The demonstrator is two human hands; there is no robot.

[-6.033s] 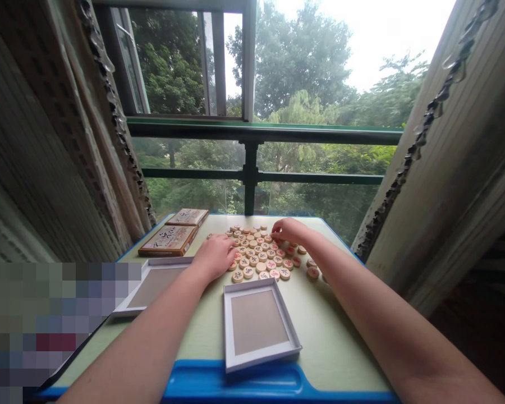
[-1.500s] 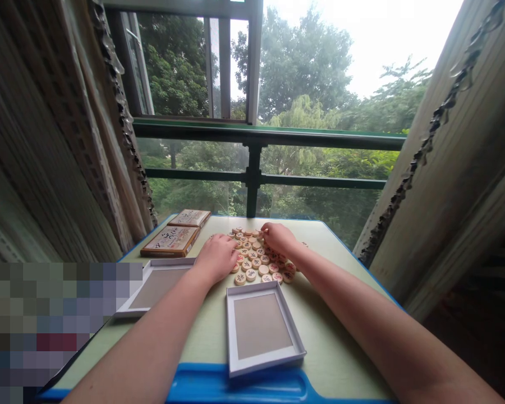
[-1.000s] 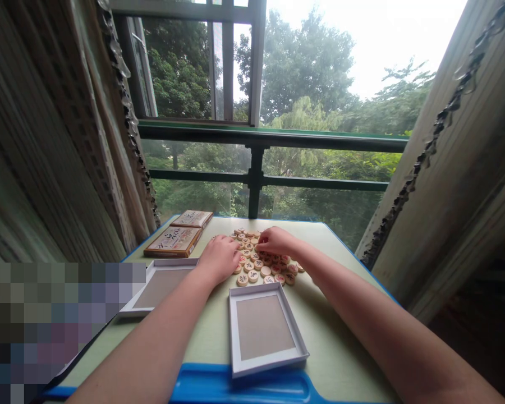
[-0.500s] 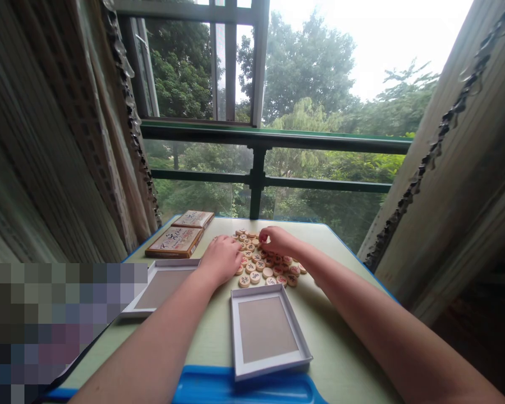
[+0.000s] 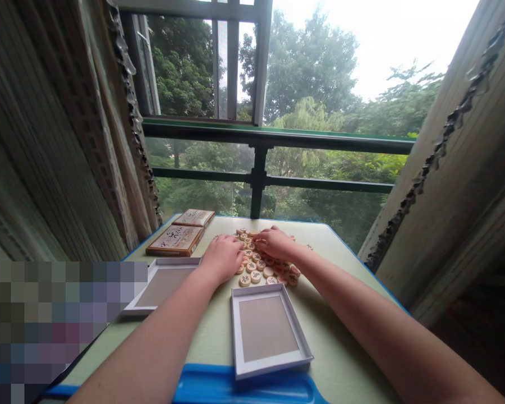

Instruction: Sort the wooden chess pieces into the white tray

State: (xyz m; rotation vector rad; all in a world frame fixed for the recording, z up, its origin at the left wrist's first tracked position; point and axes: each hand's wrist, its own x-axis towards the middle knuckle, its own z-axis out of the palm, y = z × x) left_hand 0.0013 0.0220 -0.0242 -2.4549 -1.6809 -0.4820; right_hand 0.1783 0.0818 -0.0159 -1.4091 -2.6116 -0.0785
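Round wooden Chinese chess pieces (image 5: 256, 277), several with dark or red characters, lie in a loose pile toward the far middle of the table. My left hand (image 5: 224, 259) rests palm down along the pile's left edge, fingers loosely spread against the pieces. Over the far right part of the pile reaches my right hand (image 5: 276, 243), its fingers stretched leftward onto the pieces and nothing visibly gripped. It covers some of the pieces under it. Nearer to me than the pile sits a shallow white box tray (image 5: 269, 328) with a grey-brown bottom.
A second shallow tray (image 5: 164, 287) lies at the left, partly behind my left forearm. Beyond it are two printed box lids (image 5: 174, 240). The pale table (image 5: 340, 314) has a blue edge, and a blue plastic part (image 5: 206, 387) is at the front. Window railings and curtains surround it.
My right hand has lowered from a curled pose to flatter, stretched fingers over the pile. Pieces now show farther right, beyond my right wrist. The left hand stays in place.
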